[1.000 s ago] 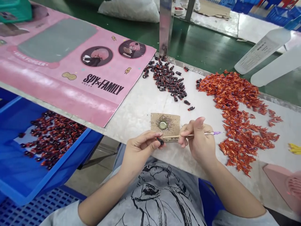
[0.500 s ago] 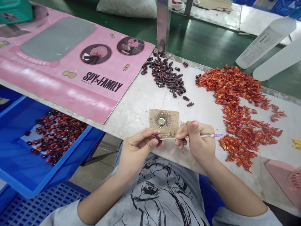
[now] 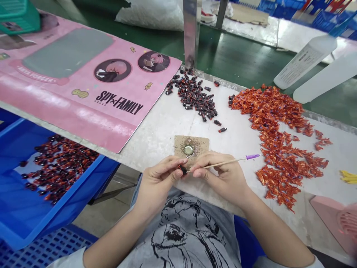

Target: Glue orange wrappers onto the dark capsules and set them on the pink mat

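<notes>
My left hand (image 3: 157,176) pinches a small dark piece with a red edge (image 3: 183,169) between thumb and fingertips. My right hand (image 3: 220,175) holds a thin wooden stick with a purple tip (image 3: 227,162), its far end touching or nearly touching that piece. Just above my hands lies a square of brown card (image 3: 192,147), dusted with glitter. A round gold-rimmed dish (image 3: 189,150) sits on the card. Both hands hover at the card's lower edge and partly hide it.
Loose dark pieces (image 3: 192,97) and orange-red wrapped pieces (image 3: 279,126) lie on the white table (image 3: 156,130). A pink printed SPY×FAMILY sheet (image 3: 83,93) covers the left. A blue crate (image 3: 55,208) holds more pieces at lower left. A metal post (image 3: 191,33) stands behind the table.
My right hand has moved left toward my left hand. The stick has tilted, its purple end now raised, and its far end has come to the dark piece. The view has shifted slightly.
</notes>
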`<state>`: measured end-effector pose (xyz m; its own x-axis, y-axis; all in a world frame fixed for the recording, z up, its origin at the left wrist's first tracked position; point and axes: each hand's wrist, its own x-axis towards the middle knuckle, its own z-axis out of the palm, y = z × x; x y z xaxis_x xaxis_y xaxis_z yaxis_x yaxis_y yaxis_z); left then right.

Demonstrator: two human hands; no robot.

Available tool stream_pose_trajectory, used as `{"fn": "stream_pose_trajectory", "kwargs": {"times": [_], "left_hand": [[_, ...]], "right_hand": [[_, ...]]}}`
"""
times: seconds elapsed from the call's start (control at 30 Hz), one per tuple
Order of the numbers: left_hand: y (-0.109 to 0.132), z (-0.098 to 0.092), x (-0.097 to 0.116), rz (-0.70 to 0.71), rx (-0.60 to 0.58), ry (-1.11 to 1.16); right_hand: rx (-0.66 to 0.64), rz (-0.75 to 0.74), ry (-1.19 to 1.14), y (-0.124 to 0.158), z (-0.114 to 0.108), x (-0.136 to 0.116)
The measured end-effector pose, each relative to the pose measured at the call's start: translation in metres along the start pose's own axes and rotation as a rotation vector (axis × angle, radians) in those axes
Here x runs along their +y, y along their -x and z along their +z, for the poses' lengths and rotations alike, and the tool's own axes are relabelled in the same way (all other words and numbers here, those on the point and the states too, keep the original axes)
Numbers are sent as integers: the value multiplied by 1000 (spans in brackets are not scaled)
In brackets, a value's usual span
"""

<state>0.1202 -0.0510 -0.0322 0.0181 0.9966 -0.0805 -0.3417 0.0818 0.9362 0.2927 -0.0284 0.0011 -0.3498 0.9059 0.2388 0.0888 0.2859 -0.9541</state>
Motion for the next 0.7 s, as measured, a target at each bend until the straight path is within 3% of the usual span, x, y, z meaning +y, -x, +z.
{"fn": "stream_pose_trajectory", "kwargs": {"times": [0.2, 0.43, 0.57, 0.7], "left_hand": [[-9, -1, -2, -3, 6, 14], [-16, -2, -11, -33, 36, -79], [-17, 0, -9, -47, 41, -97], [-17, 1, -8, -47, 42, -99]], "right_hand": [[133, 15, 255, -6, 0, 19], [148, 35, 580, -12, 7, 40], [209, 195, 491, -13, 8, 39], [263, 323, 231, -13, 9, 33]]}}
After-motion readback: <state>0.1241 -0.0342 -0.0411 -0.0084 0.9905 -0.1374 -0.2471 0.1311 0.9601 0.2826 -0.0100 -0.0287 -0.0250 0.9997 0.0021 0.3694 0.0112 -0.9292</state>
